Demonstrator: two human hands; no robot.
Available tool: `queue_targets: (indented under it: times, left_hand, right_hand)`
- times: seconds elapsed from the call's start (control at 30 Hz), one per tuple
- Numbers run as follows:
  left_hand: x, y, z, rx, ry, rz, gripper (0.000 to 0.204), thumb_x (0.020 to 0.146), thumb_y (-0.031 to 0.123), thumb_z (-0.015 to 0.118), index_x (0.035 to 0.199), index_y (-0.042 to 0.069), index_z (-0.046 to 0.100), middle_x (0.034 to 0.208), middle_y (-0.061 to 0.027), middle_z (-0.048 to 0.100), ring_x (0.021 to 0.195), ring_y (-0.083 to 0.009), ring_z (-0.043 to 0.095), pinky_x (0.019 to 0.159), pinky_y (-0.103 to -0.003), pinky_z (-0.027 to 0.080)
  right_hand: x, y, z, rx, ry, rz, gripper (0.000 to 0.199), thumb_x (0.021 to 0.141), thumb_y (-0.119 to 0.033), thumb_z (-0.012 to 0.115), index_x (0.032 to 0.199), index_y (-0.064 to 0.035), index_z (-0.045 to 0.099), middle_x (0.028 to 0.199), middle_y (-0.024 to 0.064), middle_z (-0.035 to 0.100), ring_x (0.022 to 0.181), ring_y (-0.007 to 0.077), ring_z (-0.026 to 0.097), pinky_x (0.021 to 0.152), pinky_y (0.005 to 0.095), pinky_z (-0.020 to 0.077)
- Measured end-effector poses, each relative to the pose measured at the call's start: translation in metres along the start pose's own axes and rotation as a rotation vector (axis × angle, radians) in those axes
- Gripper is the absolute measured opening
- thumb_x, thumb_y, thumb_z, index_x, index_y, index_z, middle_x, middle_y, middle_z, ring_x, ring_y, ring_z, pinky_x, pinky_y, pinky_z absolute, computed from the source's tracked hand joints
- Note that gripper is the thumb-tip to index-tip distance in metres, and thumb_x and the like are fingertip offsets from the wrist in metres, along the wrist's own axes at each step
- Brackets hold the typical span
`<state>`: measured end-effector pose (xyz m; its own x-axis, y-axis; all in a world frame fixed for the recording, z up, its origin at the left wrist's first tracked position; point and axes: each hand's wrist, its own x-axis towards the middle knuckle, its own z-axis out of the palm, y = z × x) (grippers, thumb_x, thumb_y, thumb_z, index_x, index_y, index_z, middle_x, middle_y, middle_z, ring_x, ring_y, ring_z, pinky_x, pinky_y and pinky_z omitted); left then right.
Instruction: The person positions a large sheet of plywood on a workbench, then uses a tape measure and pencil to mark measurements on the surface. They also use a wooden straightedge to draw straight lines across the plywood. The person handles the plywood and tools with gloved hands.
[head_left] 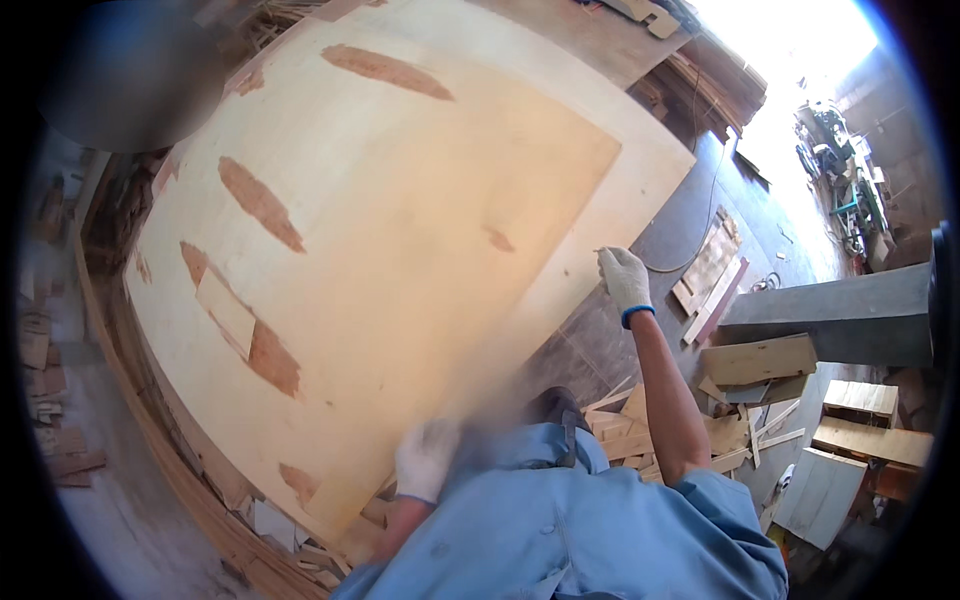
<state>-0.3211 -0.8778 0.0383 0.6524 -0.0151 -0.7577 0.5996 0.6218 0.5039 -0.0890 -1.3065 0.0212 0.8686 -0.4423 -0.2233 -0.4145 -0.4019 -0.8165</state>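
A wide pale plywood sheet (400,130) with brown oval patches fills the left and middle of the view. Over it lies a yellower thin veneer sheet (520,180), its far right corner resting on the paler surface. My right hand (626,280), in a white knit glove with a blue cuff, is at the sheet's right edge with fingers curled together; a tiny pale bit shows at the fingertips, too small to name. Low in the middle, my left hand (425,460), also gloved, is at the near edge, its fingers smeared by blur.
Wood offcuts (625,430) lie heaped right of my body, near several wooden boxes (760,360). A grey metal beam (830,315) juts in from the right. Planks (710,265) and a thin cord lie on the floor. Stacked boards (710,80) stand at the far right.
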Motion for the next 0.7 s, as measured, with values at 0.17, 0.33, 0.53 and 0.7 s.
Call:
queue_targets:
  times: [0.17, 0.33, 0.53, 0.7]
  left_hand:
    - [0.017, -0.014, 0.007, -0.048, 0.090, -0.019, 0.032, 0.101, 0.020, 0.053, 0.121, -0.006, 0.053, 0.121, -0.0197, 0.063, 0.113, -0.0334, 0.064, 0.099, -0.047, 0.055]
    - [0.016, -0.013, 0.054, 0.028, 0.284, 0.101, 0.028, 0.096, 0.013, 0.064, 0.114, -0.007, 0.057, 0.116, -0.0168, 0.066, 0.107, -0.0266, 0.067, 0.095, -0.038, 0.056]
    - [0.037, -0.030, 0.070, -0.621, 0.698, 0.151, 0.031, 0.099, 0.024, 0.053, 0.111, -0.003, 0.061, 0.106, -0.0152, 0.065, 0.104, -0.0324, 0.065, 0.091, -0.048, 0.057]
    - [0.055, -0.057, 0.061, -0.711, 0.789, 0.299, 0.024, 0.098, 0.023, 0.054, 0.109, 0.004, 0.061, 0.106, -0.0129, 0.063, 0.102, -0.0309, 0.063, 0.085, -0.047, 0.057]
  right_hand:
    - [0.095, -0.061, -0.011, -0.403, 0.127, -0.163, 0.058, 0.095, -0.045, 0.060, 0.131, 0.0011, 0.062, 0.127, 0.0240, 0.066, 0.122, 0.0440, 0.059, 0.104, 0.0467, 0.0456]
    - [0.200, -0.063, -0.001, -0.551, 0.209, -0.388, 0.055, 0.094, -0.041, 0.061, 0.131, -0.0002, 0.058, 0.130, 0.0215, 0.062, 0.124, 0.0393, 0.056, 0.103, 0.0468, 0.0461]
    - [0.253, -0.087, 0.016, -0.675, 0.036, -0.386, 0.054, 0.090, -0.038, 0.067, 0.131, -0.0028, 0.060, 0.135, 0.0204, 0.060, 0.127, 0.0388, 0.053, 0.108, 0.0479, 0.0436]
    - [0.278, -0.107, 0.000, -0.704, -0.018, -0.396, 0.052, 0.090, -0.039, 0.067, 0.127, -0.0031, 0.061, 0.130, 0.0210, 0.061, 0.122, 0.0413, 0.055, 0.103, 0.0496, 0.0450]
